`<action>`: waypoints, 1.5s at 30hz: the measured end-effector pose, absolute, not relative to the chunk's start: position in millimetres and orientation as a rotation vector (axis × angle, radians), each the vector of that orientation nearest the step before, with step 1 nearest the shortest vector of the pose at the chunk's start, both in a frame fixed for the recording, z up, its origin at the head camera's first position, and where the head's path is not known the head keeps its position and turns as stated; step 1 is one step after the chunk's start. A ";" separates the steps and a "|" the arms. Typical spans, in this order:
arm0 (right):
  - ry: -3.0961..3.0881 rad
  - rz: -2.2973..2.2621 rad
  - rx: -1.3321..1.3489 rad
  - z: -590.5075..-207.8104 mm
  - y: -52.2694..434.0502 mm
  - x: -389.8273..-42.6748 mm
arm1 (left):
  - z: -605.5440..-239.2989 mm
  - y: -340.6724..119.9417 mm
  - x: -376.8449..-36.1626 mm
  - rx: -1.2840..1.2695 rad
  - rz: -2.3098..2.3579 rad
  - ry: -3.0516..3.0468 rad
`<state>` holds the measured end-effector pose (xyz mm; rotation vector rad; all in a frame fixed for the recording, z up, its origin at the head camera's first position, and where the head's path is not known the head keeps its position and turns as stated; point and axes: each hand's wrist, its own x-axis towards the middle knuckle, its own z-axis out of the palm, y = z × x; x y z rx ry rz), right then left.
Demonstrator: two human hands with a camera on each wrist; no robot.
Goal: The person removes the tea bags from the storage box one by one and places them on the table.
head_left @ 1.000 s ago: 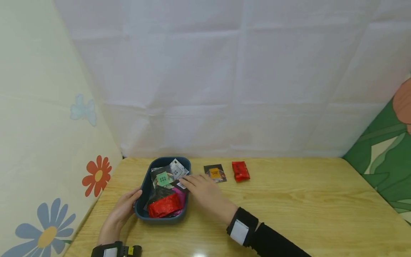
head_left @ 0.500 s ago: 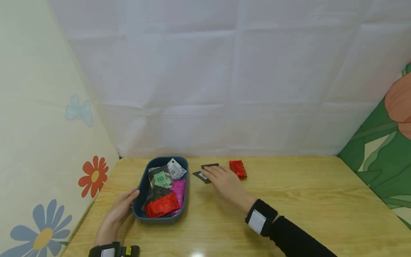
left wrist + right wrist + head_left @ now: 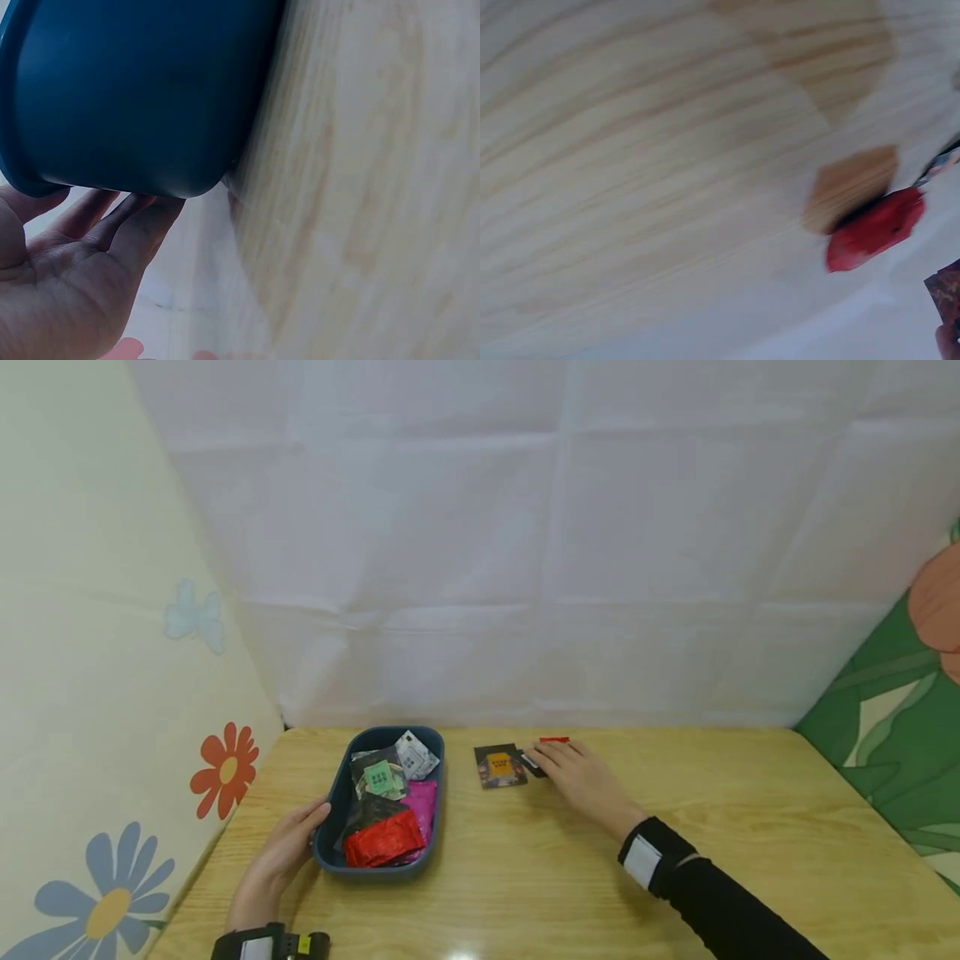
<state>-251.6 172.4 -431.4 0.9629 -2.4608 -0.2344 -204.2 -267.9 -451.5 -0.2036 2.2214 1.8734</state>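
A dark blue tray (image 3: 333,793) near the table's left end holds several packets: a red one (image 3: 382,843), a pink one (image 3: 420,797), a green-labelled one (image 3: 380,777) and a silver one (image 3: 415,754). My left hand (image 3: 288,847) rests open against the tray's left wall; its fingers (image 3: 112,232) lie straight under the tray (image 3: 135,90). Right of the tray, my right hand (image 3: 581,777) pinches a small dark packet (image 3: 532,763) at its fingertips, low over the table. Just left lies a dark packet with an orange label (image 3: 500,766). A red packet (image 3: 874,229) is mostly hidden behind the hand.
The wooden table (image 3: 750,827) stretches out to the right of my hand. White sheeting stands close behind it, a flowered wall on the left and a green patterned panel (image 3: 885,693) on the right.
My right hand lifted a dark packet out of the tray and carried it right, past the orange-labelled packet, to in front of the red one. The left hand stayed on the tray.
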 end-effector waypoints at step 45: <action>-2.806 -0.186 0.742 -457.7 273.3 -259.2 | -455.3 -267.7 -201.8 -0.180 1.907 2.262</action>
